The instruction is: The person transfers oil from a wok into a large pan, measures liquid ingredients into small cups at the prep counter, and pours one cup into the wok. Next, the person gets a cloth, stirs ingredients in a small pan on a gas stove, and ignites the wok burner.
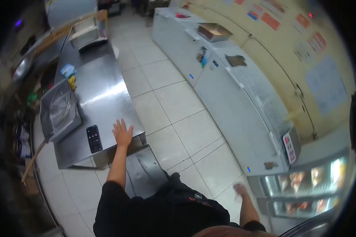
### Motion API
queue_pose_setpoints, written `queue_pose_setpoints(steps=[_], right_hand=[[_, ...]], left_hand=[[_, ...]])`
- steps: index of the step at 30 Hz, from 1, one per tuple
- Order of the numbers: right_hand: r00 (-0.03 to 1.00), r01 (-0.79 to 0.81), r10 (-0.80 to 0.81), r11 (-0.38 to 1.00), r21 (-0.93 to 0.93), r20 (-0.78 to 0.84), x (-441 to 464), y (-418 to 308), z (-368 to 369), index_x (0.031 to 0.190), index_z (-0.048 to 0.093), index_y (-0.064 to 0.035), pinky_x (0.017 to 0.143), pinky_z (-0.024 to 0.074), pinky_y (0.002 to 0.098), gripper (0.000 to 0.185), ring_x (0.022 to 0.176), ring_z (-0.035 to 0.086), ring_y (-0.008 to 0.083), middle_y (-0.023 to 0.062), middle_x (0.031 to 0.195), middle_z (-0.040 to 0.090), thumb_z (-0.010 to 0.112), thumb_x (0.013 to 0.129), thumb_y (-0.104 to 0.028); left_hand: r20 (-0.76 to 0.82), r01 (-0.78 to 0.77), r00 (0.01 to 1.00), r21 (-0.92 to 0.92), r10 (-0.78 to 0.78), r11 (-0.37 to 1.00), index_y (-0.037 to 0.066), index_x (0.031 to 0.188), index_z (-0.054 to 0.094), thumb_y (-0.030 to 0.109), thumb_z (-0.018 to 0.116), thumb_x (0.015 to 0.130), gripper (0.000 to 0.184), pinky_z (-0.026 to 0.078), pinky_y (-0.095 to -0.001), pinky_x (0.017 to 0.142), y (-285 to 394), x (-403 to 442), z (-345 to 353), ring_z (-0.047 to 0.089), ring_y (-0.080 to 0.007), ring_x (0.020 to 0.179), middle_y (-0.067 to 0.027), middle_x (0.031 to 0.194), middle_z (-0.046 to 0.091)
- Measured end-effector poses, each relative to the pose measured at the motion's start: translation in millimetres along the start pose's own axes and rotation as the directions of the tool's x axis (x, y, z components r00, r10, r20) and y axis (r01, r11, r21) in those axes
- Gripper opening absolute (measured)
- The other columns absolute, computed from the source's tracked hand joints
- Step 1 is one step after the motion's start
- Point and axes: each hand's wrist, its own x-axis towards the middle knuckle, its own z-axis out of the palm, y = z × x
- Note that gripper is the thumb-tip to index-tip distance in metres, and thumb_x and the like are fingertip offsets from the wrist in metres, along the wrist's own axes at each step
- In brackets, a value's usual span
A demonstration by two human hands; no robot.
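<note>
My left hand (122,134) lies flat near the corner of the steel table (101,106), fingers spread, holding nothing. Left of it a black phone (93,139) with a lit screen rests on the tabletop. Beyond the phone stands a grey tub (76,119) with a wire strainer (60,107) in it, whose long wooden handle (35,155) sticks out past the table edge. My right hand (240,190) hangs low at my side above the tiled floor. Its fingers look curled, with a small pale patch by them that is too blurred to name.
White chest freezers (221,98) line the right wall, carrying a metal pan (214,32) and a dark glove (236,60). A lit glass-door fridge (300,185) stands lower right. More containers (85,33) sit at the table's far end, past a blue packet (68,70).
</note>
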Motion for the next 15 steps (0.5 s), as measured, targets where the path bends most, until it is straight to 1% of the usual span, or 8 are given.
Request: queue_pose_setpoints(steps=[1,2,3,4,6,12,14,15], right_hand=[[0.959,-0.172,0.118,0.965,0.197,0.258,5.6,47.5,9.8,0.119,0.062,-0.0119,0.096,0.0451,0.0466,0.041,0.115,0.058,0.0311,0.0135,0.124,0.062,0.047,0.095,-0.042],[0.946,-0.127,0.125,0.992,-0.014,0.299,5.1,80.8,20.5,0.122,0.061,-0.0141,0.098,0.0451,0.0442,0.043,0.119,0.056,0.0273,0.0131,0.128,0.060,0.047,0.095,-0.044],[0.936,-0.101,0.121,0.992,-0.079,0.330,11.9,84.6,16.3,0.123,0.060,-0.0139,0.099,0.0441,0.0441,0.043,0.120,0.055,0.0273,0.0131,0.129,0.059,0.046,0.095,-0.043],[0.936,-0.081,0.098,0.995,-0.063,0.339,32.7,67.4,3.7,0.125,0.058,-0.0136,0.100,0.0431,0.0440,0.043,0.121,0.054,0.0273,0.0131,0.130,0.058,0.046,0.095,-0.043],[0.945,-0.018,0.028,0.999,-0.032,0.327,84.3,20.5,-18.9,0.127,0.056,-0.0131,0.102,0.0412,0.0439,0.044,0.122,0.053,0.0273,0.0132,0.132,0.056,0.045,0.096,-0.042],[0.934,0.234,-0.228,0.972,0.011,0.275,334.5,-98.9,-127.7,0.135,0.048,-0.0115,0.107,0.0354,0.0433,0.046,0.128,0.047,0.0272,0.0133,0.137,0.052,0.043,0.097,-0.039],[0.916,0.309,-0.292,0.951,-0.021,0.277,431.5,-114.3,-168.7,0.137,0.046,-0.0110,0.109,0.0335,0.0431,0.048,0.130,0.046,0.0272,0.0134,0.139,0.050,0.042,0.098,-0.038],[0.905,0.341,-0.320,0.940,-0.026,0.281,476.4,-123.0,-192.7,0.138,0.044,-0.0107,0.110,0.0325,0.0430,0.048,0.130,0.045,0.0272,0.0134,0.139,0.050,0.041,0.098,-0.037]], left_hand=[[0.046,0.096,0.994,0.150,-0.104,0.984,0.012,0.152,0.027,0.059,0.043,0.093,0.077,0.011,-0.0577,0.116,10.6,32.9,18.8,0.013,-0.0397,0.146,-0.0154,0.159,0.018],[0.039,0.146,0.987,0.171,-0.155,0.974,0.012,0.152,0.027,0.059,0.043,0.093,0.077,0.011,-0.0577,0.116,23.6,62.8,23.7,0.013,-0.0397,0.146,-0.0154,0.159,0.018],[0.055,0.235,0.966,0.216,-0.252,0.948,0.014,0.153,0.024,0.063,0.038,0.093,0.079,0.009,-0.0584,0.116,42.6,89.9,26.3,0.011,-0.0384,0.147,-0.0140,0.160,0.014],[0.064,0.319,0.936,0.263,-0.346,0.910,0.017,0.154,0.020,0.067,0.032,0.093,0.081,0.007,-0.0592,0.116,56.0,115.5,28.3,0.008,-0.0372,0.147,-0.0126,0.161,0.010],[0.041,0.391,0.906,0.300,-0.422,0.870,0.018,0.154,0.019,0.068,0.031,0.092,0.081,0.007,-0.0594,0.116,62.4,149.7,36.7,0.008,-0.0369,0.147,-0.0122,0.161,0.009],[-0.003,0.562,0.801,0.350,-0.599,0.749,0.027,0.154,0.018,0.070,0.028,0.092,0.076,0.008,-0.0612,0.115,80.3,252.7,62.4,0.009,-0.0344,0.148,-0.0065,0.162,0.009],[-0.049,0.637,0.740,0.371,-0.671,0.675,0.029,0.154,0.019,0.069,0.028,0.093,0.074,0.010,-0.0643,0.113,84.4,260.1,67.8,0.010,-0.0332,0.148,-0.0046,0.162,0.010],[-0.105,0.717,0.677,0.318,-0.728,0.621,0.028,0.154,0.018,0.069,0.028,0.093,0.074,0.010,-0.0661,0.112,84.5,260.3,78.2,0.009,-0.0335,0.148,-0.0052,0.162,0.010]])
